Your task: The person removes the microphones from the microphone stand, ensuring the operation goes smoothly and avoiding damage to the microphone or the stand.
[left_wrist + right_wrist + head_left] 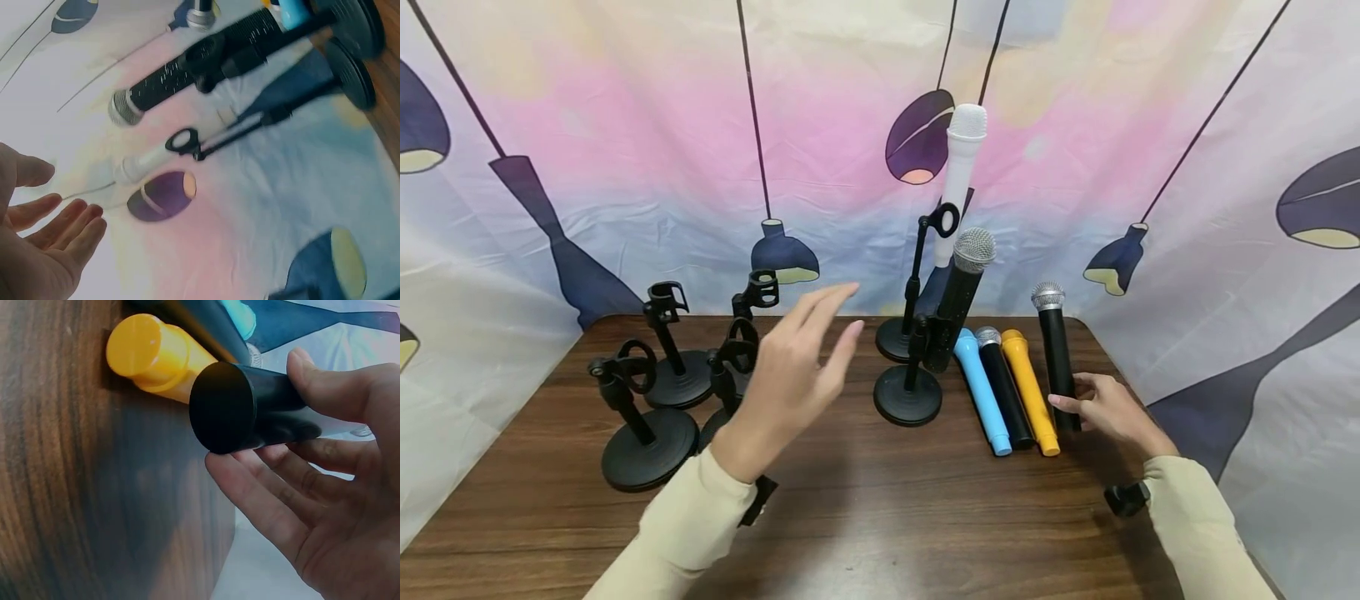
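My right hand [1108,406] grips a black microphone [1057,354] with a silver mesh head near its lower end, thumb on one side and fingers on the other. In the right wrist view its flat black base [222,406] faces the camera, raised off the table. My left hand [801,358] hovers over the table with fingers extended, holding nothing. Two desk stands right of it bear microphones: a black one with a silver head [958,292] at the front and a white one [962,158] behind. Blue [983,392], black [1006,387] and yellow [1032,392] microphones lie side by side left of my right hand.
Several black stands with clips cluster on the left, including a front one [651,450] and a back one [679,375]; my left hand and forearm partly cover others. The wooden table [887,517] ends at a printed cloth backdrop [655,125].
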{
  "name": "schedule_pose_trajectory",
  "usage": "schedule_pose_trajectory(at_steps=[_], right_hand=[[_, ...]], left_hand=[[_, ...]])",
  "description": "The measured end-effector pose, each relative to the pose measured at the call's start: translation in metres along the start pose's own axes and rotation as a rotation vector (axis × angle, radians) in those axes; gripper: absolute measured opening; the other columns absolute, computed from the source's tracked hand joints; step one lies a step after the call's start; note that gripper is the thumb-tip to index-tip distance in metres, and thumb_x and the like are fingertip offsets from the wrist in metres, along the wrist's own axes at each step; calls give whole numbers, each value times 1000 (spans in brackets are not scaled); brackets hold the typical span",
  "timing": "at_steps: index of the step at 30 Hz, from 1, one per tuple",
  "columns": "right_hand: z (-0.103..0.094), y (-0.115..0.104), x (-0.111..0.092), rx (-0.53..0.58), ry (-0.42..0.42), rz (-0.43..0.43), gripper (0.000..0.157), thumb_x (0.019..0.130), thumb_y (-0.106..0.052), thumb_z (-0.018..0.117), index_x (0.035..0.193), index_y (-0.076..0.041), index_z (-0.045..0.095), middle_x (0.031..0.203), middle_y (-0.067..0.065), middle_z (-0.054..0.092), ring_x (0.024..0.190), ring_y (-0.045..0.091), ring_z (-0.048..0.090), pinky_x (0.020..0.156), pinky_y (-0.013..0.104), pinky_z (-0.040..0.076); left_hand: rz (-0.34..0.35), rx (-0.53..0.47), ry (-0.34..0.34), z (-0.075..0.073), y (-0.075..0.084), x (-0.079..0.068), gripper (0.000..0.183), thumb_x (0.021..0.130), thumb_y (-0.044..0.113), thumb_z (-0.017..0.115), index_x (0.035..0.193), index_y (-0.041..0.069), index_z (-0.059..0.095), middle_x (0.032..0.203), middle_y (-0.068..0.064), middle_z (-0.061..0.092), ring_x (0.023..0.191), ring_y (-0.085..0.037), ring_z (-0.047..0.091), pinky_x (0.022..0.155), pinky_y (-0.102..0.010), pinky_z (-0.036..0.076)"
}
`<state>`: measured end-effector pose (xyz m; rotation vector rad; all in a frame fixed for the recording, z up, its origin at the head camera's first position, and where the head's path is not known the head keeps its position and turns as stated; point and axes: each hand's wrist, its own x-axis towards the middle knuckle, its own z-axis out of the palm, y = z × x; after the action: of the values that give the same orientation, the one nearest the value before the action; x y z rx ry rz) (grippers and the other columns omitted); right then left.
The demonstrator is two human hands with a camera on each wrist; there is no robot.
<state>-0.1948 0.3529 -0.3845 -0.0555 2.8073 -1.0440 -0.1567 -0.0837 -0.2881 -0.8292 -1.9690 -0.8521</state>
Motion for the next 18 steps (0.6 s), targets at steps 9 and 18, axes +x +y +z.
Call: schedule_pose_trajectory(at_steps=[9, 18], right_hand=[[2, 10, 1, 8, -34, -5, 86, 98, -38, 69, 142, 25, 32, 110, 33, 62, 81, 31, 71, 67, 42, 61], [5, 19, 1, 6, -37, -6, 79, 98, -38, 69, 137, 25, 41, 122, 41, 55, 87, 34, 70, 65, 40, 61]], left_hand=[[-187, -117, -186, 45, -4, 3, 46, 103, 18, 62, 147, 7, 52, 132, -11, 61, 116, -24, 62, 90, -42, 53], [-416, -213, -364, 90, -29, 10, 51, 105, 24, 60, 152, 10, 46, 143, -13, 55, 130, -29, 54, 102, -49, 47]])
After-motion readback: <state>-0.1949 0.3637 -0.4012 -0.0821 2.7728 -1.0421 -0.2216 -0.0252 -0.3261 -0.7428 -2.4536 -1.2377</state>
